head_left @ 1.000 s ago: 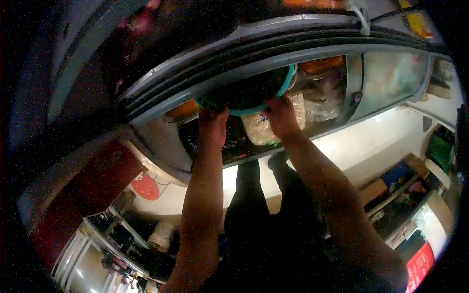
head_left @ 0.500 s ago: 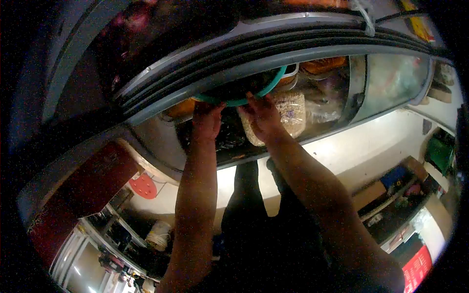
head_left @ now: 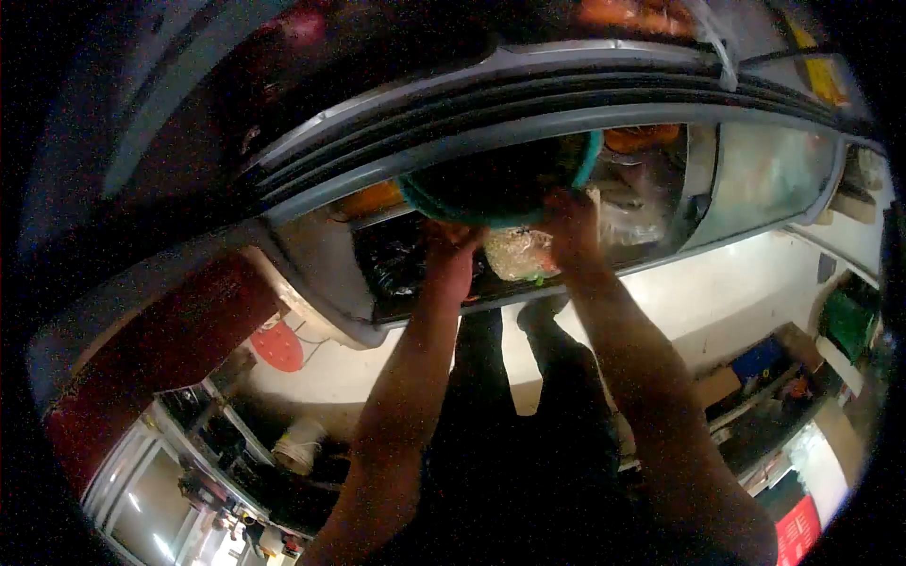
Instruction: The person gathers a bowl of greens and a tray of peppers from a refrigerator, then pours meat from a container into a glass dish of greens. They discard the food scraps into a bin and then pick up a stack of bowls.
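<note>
A round basin with a teal rim (head_left: pixel 500 221) and a dark inside sits partly under the curved grey edge of a display case. My left hand (head_left: pixel 453 253) grips its near rim at the left, fingers curled under it. On the right side of the same rim, my right hand (head_left: pixel 572 226) is closed too. Just below the basin, between my hands, lies a clear pack of pale grains (head_left: pixel 517 255). Black plastic (head_left: pixel 401 259) is left of my left hand. The fingertips are partly hidden by the basin and the dim light.
Orange food (head_left: pixel 646 139) and clear plastic bags (head_left: pixel 628 222) lie at the right inside the case. Its frosted glass panel (head_left: pixel 769 174) stands farther right. A red perforated stool (head_left: pixel 277 347) and a white bucket (head_left: pixel 300 445) are on the lower left.
The basin has shifted right and toward me, showing more of its dark inside. Both hands have moved right with it, and it now covers part of the grain pack.
</note>
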A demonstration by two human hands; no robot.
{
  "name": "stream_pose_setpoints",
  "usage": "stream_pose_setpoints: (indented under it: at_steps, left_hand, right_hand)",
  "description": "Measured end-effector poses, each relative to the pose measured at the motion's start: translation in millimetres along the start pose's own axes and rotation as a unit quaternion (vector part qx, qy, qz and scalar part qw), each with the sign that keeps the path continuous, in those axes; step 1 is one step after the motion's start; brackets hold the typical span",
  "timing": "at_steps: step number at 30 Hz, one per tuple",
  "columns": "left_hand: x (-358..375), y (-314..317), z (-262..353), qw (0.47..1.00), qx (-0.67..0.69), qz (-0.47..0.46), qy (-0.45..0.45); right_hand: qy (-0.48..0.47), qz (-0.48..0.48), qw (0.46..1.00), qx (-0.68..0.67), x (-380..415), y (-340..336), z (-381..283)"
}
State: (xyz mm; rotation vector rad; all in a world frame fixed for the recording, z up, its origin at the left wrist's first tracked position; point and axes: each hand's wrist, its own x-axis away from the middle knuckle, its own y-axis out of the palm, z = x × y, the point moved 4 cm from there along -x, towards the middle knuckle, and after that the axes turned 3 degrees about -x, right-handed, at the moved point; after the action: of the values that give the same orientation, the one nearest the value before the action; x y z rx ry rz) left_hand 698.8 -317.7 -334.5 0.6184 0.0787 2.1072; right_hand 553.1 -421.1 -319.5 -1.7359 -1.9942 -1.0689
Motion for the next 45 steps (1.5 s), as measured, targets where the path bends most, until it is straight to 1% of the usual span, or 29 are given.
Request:
stream_pose_setpoints:
  at_steps: [2, 4, 6, 9, 10, 11, 12, 13, 14, 16, 18, 20, 21, 22, 24, 25, 27, 28, 31, 34, 35, 37, 38, 39, 40, 41, 42, 44, 45]
  left_hand:
    - [17.2, 0.1, -10.9, 0.983, 0.165, -0.007, -0.082]
    - [23.4, -14.6, -20.2, 0.973, 0.212, -0.003, -0.095]
    - [22.0, -32.8, -32.1, 0.842, 0.515, -0.007, -0.163]
    - [30.0, -38.7, -31.2, 0.829, 0.512, -0.026, -0.222]
    - [39.1, -50.9, -42.6, 0.829, 0.513, -0.026, -0.221]
    - [52.8, -73.2, -65.9, 0.956, 0.221, -0.072, -0.18]
    - [68.9, -81.6, -66.5, 0.976, 0.106, -0.073, -0.177]
    - [85.1, -89.5, -66.1, 0.982, -0.011, -0.074, -0.176]
    - [103.4, -87.6, -50.2, 0.97, 0.073, -0.038, -0.23]
    - [134.0, -91.4, -15.5, 0.964, 0.204, -0.015, -0.17]
    - [165.3, -133.1, -24.3, 0.963, 0.104, 0.084, -0.234]
    - [192.0, -156.4, -13.6, 0.958, 0.107, 0.099, -0.247]
    - [202.5, -163.8, -9.0, 0.953, 0.111, 0.113, -0.258]
    - [210.7, -166.3, -1.1, 0.954, 0.108, 0.113, -0.257]
    - [226.2, -167.0, 18.1, 0.955, 0.116, 0.109, -0.252]
    - [231.9, -166.5, 22.7, 0.955, 0.115, 0.109, -0.25]
    - [248.6, -172.9, 19.9, 0.953, 0.094, 0.136, -0.254]
    - [258.8, -179.6, 14.9, 0.952, 0.088, 0.145, -0.254]
    - [284.8, -198.8, -9.9, 0.936, 0.105, 0.164, -0.294]
    - [294.8, -189.8, 13.3, 0.971, 0.04, 0.148, -0.185]
    - [314.9, -223.4, -5.7, 0.968, -0.126, 0.09, -0.2]
    - [322.9, -226.9, -3.3, 0.936, -0.287, 0.031, -0.2]
    - [317.7, -211.8, 20.1, 0.959, -0.107, 0.125, -0.229]
    - [318.7, -197.4, 37.0, 0.941, 0.078, 0.212, -0.252]
    - [322.9, -188.2, 47.9, 0.941, 0.081, 0.212, -0.251]
    - [329.3, -185.1, 60.9, 0.946, -0.081, 0.188, -0.253]
    - [339.8, -194.7, 56.4, 0.949, -0.064, 0.188, -0.246]
    - [360.6, -213.6, 47.8, 0.954, -0.03, 0.186, -0.234]
    - [362.6, -207.1, 51.3, 0.949, 0.061, 0.205, -0.233]
  right_hand:
    - [-0.114, 0.013, 0.992, 0.056, -14.7, -39.0, 1.1]
    - [-0.087, 0.01, 0.995, 0.046, -20.0, -77.7, 3.0]
    - [-0.061, 0.009, 0.997, 0.036, -2.0, -75.6, -9.3]
    - [-0.107, -0.082, 0.986, 0.093, 52.8, -57.0, -46.7]
    - [-0.085, -0.061, 0.991, 0.083, 63.7, -62.6, -45.6]
    - [-0.038, -0.035, 0.996, 0.072, 73.4, -78.3, -40.5]
    - [0.008, -0.008, 0.998, 0.06, 80.4, -94.5, -31.9]
    - [-0.001, -0.005, 0.995, 0.104, 84.4, -97.4, -22.1]
    - [0.121, -0.056, 0.952, 0.276, 89.3, -110.4, -18.0]
    - [0.192, -0.13, 0.948, 0.218, 87.7, -109.6, -7.2]
    - [0.064, -0.166, 0.977, 0.12, 62.8, -83.8, -8.7]
    - [0.059, -0.133, 0.986, 0.076, 16.5, -75.0, -2.2]
    - [-0.035, -0.152, 0.959, 0.237, -8.7, -68.0, 1.4]
    - [-0.132, -0.141, 0.9, 0.39, -33.2, -61.8, 5.3]
    - [-0.259, -0.15, 0.741, 0.6, -74.7, -48.2, 35.5]
    - [-0.284, -0.143, 0.689, 0.651, -90.5, -41.6, 48.0]
    - [-0.277, -0.138, 0.676, 0.668, -98.1, -43.6, 62.3]
    - [-0.272, -0.135, 0.678, 0.669, -100.9, -45.8, 66.4]
    - [-0.244, -0.124, 0.744, 0.609, -94.0, -63.0, 66.4]
    - [-0.182, -0.107, 0.834, 0.51, -65.6, -105.9, 62.8]
    - [-0.147, -0.099, 0.867, 0.465, -48.0, -128.8, 61.3]
    - [-0.074, -0.082, 0.921, 0.374, -8.8, -173.9, 56.0]
    - [-0.033, -0.076, 0.944, 0.32, 14.6, -195.1, 53.1]
    - [0.012, -0.069, 0.965, 0.253, 39.1, -213.8, 48.1]
    - [0.052, -0.06, 0.979, 0.186, 62.4, -229.5, 41.8]
    - [0.109, -0.034, 0.99, 0.085, 89.4, -239.4, 32.8]
    - [0.109, -0.033, 0.99, 0.087, 109.6, -252.5, 27.4]
    - [0.134, 0.05, 0.989, 0.034, 142.3, -284.2, 10.8]
    - [0.128, 0.048, 0.99, 0.037, 157.3, -287.5, -6.2]
